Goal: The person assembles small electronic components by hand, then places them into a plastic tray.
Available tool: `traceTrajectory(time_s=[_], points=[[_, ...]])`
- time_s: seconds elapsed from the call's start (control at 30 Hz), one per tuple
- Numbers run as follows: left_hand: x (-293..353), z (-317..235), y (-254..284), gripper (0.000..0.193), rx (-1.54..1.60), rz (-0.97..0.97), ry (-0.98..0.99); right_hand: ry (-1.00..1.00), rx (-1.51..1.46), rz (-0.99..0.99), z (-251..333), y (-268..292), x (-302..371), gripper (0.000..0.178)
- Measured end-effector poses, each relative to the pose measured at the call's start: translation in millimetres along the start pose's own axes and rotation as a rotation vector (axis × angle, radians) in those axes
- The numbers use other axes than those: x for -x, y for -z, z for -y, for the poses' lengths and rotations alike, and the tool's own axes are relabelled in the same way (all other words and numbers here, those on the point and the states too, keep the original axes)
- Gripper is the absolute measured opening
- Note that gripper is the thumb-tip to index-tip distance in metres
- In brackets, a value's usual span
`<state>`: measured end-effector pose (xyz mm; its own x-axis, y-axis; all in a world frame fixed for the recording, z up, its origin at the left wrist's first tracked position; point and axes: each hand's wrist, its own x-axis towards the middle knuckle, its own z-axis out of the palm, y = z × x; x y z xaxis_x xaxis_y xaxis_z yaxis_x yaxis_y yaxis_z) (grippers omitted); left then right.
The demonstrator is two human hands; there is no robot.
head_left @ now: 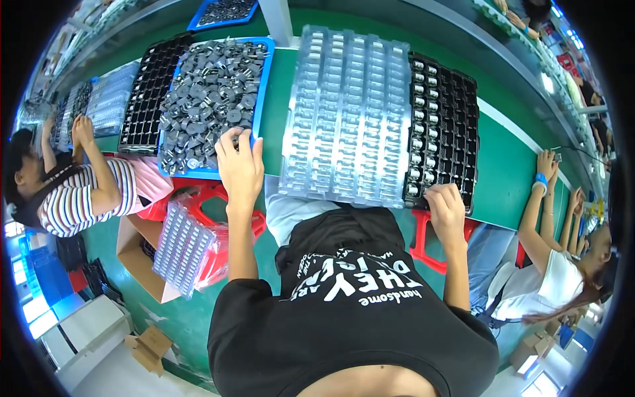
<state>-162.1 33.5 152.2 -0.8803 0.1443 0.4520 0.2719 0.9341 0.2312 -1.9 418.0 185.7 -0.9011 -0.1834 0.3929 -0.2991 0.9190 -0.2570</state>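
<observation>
My left hand (239, 162) reaches over the near right corner of a blue bin (266, 86). Its fingers curl down among the heaped small dark round parts (211, 86) with metal pins; whether one is held is hidden. At the near edge of a black compartment tray (456, 132) is my right hand (447, 204), fingers bent together over its cells. What those fingers hold, if anything, cannot be made out. Silvery cylindrical parts (430, 126) fill cells in the tray's left columns; the cells farther right look empty. Clear plastic blister trays (347, 119) lie between my hands.
Another black tray (149, 92) stands left of the bin, and a second blue bin (225, 12) lies farther back. A metal post (276, 23) rises behind. Co-workers sit on both sides. Below are red stools (430, 248) and an open cardboard box (142, 255).
</observation>
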Motion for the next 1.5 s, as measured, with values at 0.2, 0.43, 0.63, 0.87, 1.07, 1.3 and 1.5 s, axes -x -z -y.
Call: traceTrajectory(time_s=[0.2,0.43,0.63,0.87,1.07,1.3,1.5], points=[[-5.2,8.3,1.5,0.021,0.169,-0.024,0.08,0.013,-0.071,0.078,2.4,11.2,-19.8,0.012],[-16.7,19.6,16.8,0.029,0.277,-0.004,0.081,0.19,-0.134,0.013,-1.5,0.9,-95.9,0.007],[-18.9,19.1,12.8,0.032,0.137,0.043,0.088,0.356,-0.326,0.031,-15.3,-52.0,-216.7,0.009],[-19.8,29.6,6.2,0.03,0.197,0.011,0.04,0.393,-0.318,0.12,-7.7,-105.4,-311.8,0.013],[-18.0,39.0,0.9,0.026,0.369,-0.12,0.066,0.475,-0.229,0.278,-5.6,-121.0,-331.7,0.019],[-28.1,44.4,1.5,0.027,0.363,-0.05,0.148,0.525,-0.146,0.403,3.8,-112.9,-347.8,0.016],[-30.8,40.0,2.2,0.023,0.163,0.052,0.118,0.567,-0.107,0.404,4.5,-115.9,-345.9,0.016]])
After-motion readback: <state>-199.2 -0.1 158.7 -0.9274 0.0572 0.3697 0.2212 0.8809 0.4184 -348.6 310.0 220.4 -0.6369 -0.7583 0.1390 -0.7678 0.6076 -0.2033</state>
